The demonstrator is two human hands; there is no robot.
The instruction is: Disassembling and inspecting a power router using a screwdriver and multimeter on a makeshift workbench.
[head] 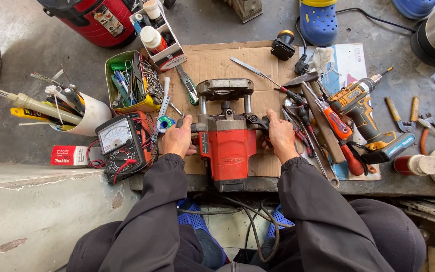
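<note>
A red electric router (228,147) with a grey metal base (225,88) lies on its side on a cardboard sheet (217,63), base pointing away from me. My left hand (178,139) grips the black handle on its left side. My right hand (280,135) grips the handle on its right side. Both arms wear dark sleeves. The tool's black cord (258,221) hangs down between my knees.
Left: an analog multimeter (120,146), a solder spool (165,123), a green tin of small tools (129,83), a white cup of tools (76,113). Right: a hammer (318,111), screwdrivers (336,123), an orange cordless drill (363,113), pliers (401,118). A red vacuum (94,20) stands behind.
</note>
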